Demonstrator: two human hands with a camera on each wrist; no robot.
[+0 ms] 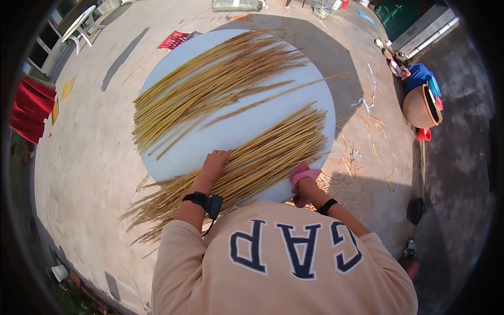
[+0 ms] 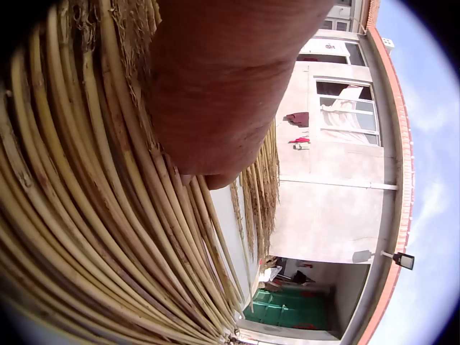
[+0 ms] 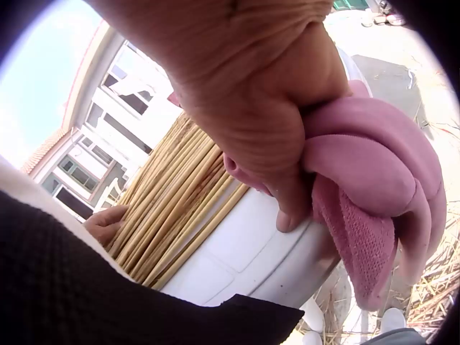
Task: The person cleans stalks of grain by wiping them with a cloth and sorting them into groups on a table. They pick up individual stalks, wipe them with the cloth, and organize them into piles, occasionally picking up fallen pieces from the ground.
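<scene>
Two bundles of long dry stalks lie on a round pale table (image 1: pixel 181 160). Across the near bundle (image 1: pixel 278 149), the left hand (image 1: pixel 213 164) rests with its fingers over the far edge; the left wrist view shows this hand (image 2: pixel 215 108) against the stalks (image 2: pixel 93 180). At the table's near right rim, the right hand (image 1: pixel 305 188) grips a pink cloth (image 1: pixel 304 173). In the right wrist view the cloth (image 3: pixel 366 158) is bunched in the right hand (image 3: pixel 251 108), its thumb pointing down by the white rim; most fingers are hidden. The far bundle (image 1: pixel 210 79) lies spread out.
A loose stalk (image 1: pixel 320 80) lies between the bundles. Straw bits (image 1: pixel 349 157) litter the ground at right. Farther right stand a clay pot (image 1: pixel 417 107) and a blue container (image 1: pixel 417 77). A red patterned cloth (image 1: pixel 174 40) lies beyond the table, and a white table (image 1: pixel 79 23) stands far left.
</scene>
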